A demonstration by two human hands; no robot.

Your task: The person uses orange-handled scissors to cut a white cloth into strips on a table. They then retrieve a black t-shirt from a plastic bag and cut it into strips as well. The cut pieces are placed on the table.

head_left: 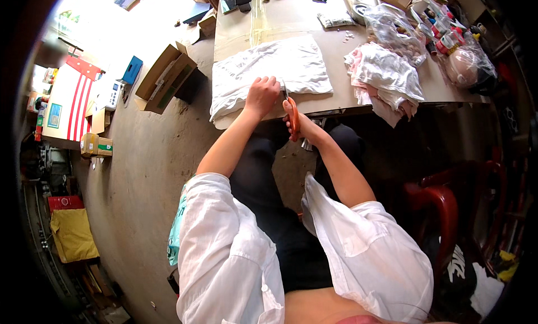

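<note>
from where i stand, one white cloth [297, 60] lies wrinkled near the front edge of the table [305, 14], and two hands are busy at its near side. the left hand [263, 95] is curled, fingers bent in and pinching the near edge of the cloth. the right hand [305, 126], just off that same edge, is closed round the orange handles of one pair of scissors [294, 116]; the blades point away from the person and meet the cloth beside the left hand. i can't tell how far the blades are parted.

to the right of the cloth sits one heap of white and pink fabric [386, 77], its lower folds hanging past the table's front edge. behind that heap, farther right of the cloth, i count two clear plastic bags, one bulging [395, 35] and one with a rounded pinkish thing inside [465, 66]. one small flat packet [335, 19] lies beyond the cloth's far right corner.

as for room, the cloth's left side runs right along the table's left edge, and a strip of tabletop parts the cloth from the heap. a wider stretch opens beyond its far edge. left of the cloth, past a gap of floor [140, 172], stands one open cardboard box [165, 80].
</note>
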